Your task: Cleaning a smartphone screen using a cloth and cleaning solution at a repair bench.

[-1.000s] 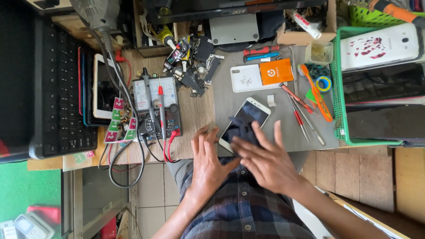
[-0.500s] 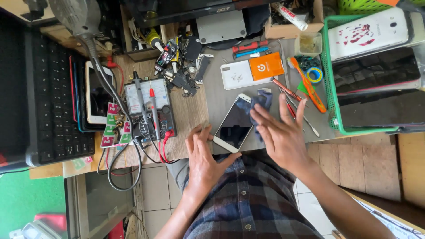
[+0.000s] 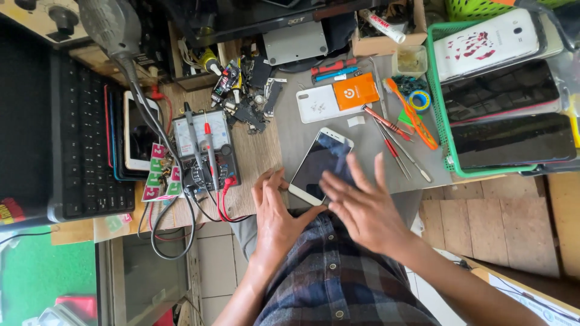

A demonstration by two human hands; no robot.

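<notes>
Both hands on white phone (image 3: 320, 166): L (image 3: 277, 211) steadies, R (image 3: 362, 205) over screen.

- One white-framed phone (image 3: 319, 165) under the hands
- Three devices in the green basket (image 3: 436, 90)
- One multimeter (image 3: 204, 148)
- One keyboard (image 3: 81, 133)
- Two hands: left hand (image 3: 277, 214), right hand (image 3: 362, 205)

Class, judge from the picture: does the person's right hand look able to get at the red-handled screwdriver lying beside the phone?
Probably yes. The right hand hovers open over the phone, and the red-handled screwdriver lies just beyond its fingertips on the grey mat, with nothing between them.
</notes>
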